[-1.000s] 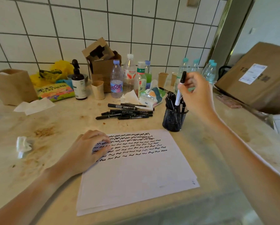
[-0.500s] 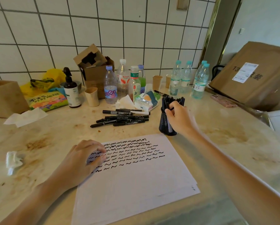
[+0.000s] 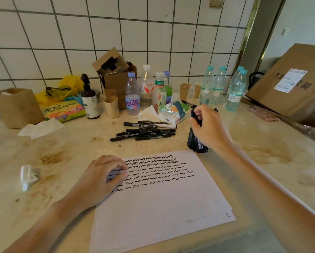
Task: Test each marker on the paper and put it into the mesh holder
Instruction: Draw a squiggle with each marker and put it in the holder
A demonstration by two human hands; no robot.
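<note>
A white paper sheet (image 3: 162, 207) with rows of black squiggles lies on the counter in front of me. My left hand (image 3: 100, 179) rests on its left edge, fingers loosely curled with the tips on the paper. The black mesh holder (image 3: 195, 141) stands just beyond the paper's far right corner, with several markers in it. My right hand (image 3: 209, 125) is down over the holder's top, fingers curled round a black marker (image 3: 194, 114) standing in it. A pile of several loose black markers (image 3: 145, 131) lies to the left of the holder.
Along the tiled wall stand water bottles (image 3: 215, 86), paper cups (image 3: 185, 91), a tissue pack (image 3: 173, 113), a small open box (image 3: 114, 77) and a pump bottle (image 3: 90, 99). A large cardboard box (image 3: 290, 84) and a phone (image 3: 262, 114) are at right. A crumpled tissue (image 3: 28, 175) lies at left.
My right hand came down from above the holder, lowering the marker it held into it, and now stays at the holder's top. My left hand stayed on the paper.
</note>
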